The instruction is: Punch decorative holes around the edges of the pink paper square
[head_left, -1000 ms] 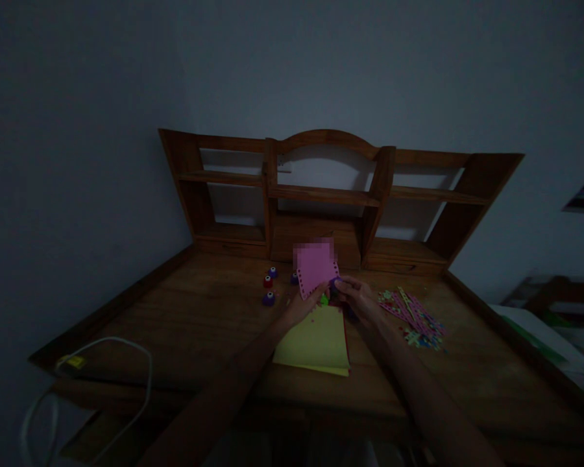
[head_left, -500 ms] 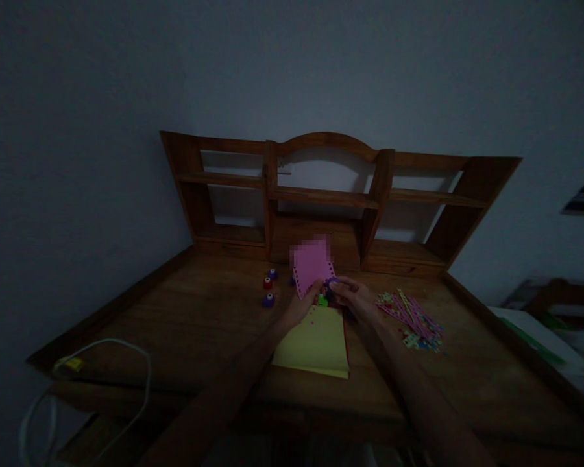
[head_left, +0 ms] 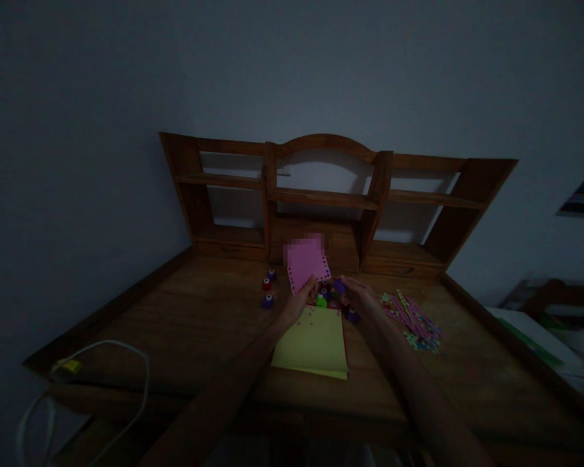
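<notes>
My left hand point(head_left: 299, 305) pinches the lower corner of a pink paper sheet point(head_left: 305, 264) with small holes punched along its edges, holding it upright above the desk. My right hand point(head_left: 363, 298) is closed on a small purple craft punch point(head_left: 339, 286), now a little to the right of the sheet and apart from it. Below both hands lies a stack of yellow paper point(head_left: 314, 344) with tiny punched bits on it. A green punch point(head_left: 321, 300) sits between my hands.
Three small punches point(head_left: 267, 285), red and purple, stand left of the sheet; another purple one point(head_left: 352, 316) is by my right wrist. A heap of punched paper strips point(head_left: 411, 318) lies to the right. A wooden hutch point(head_left: 321, 194) backs the desk. A white cable point(head_left: 102, 363) loops at the left edge.
My left hand has carried the pink sheet slightly left. My right hand has drawn the purple punch off the sheet's edge, so the two are now apart.
</notes>
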The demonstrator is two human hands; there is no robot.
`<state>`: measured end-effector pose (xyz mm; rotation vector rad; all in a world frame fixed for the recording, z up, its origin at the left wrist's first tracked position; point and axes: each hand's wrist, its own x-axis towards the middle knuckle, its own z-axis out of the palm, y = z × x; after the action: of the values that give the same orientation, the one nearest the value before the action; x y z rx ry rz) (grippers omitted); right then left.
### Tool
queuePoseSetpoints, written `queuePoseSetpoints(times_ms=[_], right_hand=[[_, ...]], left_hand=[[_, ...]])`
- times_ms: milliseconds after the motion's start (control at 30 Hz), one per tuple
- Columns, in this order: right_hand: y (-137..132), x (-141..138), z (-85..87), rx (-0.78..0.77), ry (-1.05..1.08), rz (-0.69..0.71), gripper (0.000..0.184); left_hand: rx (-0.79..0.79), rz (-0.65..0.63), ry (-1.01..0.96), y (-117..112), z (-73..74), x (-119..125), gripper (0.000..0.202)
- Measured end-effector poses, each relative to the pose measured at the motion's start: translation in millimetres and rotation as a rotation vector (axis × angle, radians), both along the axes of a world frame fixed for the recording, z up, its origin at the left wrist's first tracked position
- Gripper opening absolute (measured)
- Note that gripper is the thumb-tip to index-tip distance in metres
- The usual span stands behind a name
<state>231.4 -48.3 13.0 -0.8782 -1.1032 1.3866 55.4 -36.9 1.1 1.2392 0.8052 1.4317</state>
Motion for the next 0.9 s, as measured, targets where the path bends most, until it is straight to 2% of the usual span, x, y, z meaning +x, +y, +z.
queuePoseSetpoints(times_ms=[100,233,333,467,667,767,900], right_hand=[[3.7,2.3,-3.1,0.044,0.041,-0.137,0.03],[6.7,13.2,-2.2,0.098,0.019,-0.403,0.03],[8.2,28.3,0.7,0.2,-0.17,-0.569,0.035],[11.8,45.5,-3.6,0.284,-0.507,-0.692,0.039],[15.8,45.3,-24.5,0.284,-0.72,-0.697,0.039],[17.9,43.1,-31.7,0.315,-0.738,-0.627,0.04],[21.7,42.6,-36.5,0.334,-0.739,-0.568,0.035]], left_hand=[[-0.061,-0.003,-0.057,-0.8,-1.4,1.6,0.047],[-0.052,0.007,-0.038,-4.5,0.5,1.1,0.047],[-0.047,-0.001,0.008,-6.6,3.0,-0.2,0.049],[-0.057,0.007,0.042,-8.3,5.2,-1.2,0.049],[-0.076,-0.018,0.061,-8.0,2.7,0.3,0.05],[-0.07,-0.079,0.114,-4.7,-7.1,0.5,0.048],[-0.11,-0.072,0.222,-1.5,-21.9,0.3,0.046]])
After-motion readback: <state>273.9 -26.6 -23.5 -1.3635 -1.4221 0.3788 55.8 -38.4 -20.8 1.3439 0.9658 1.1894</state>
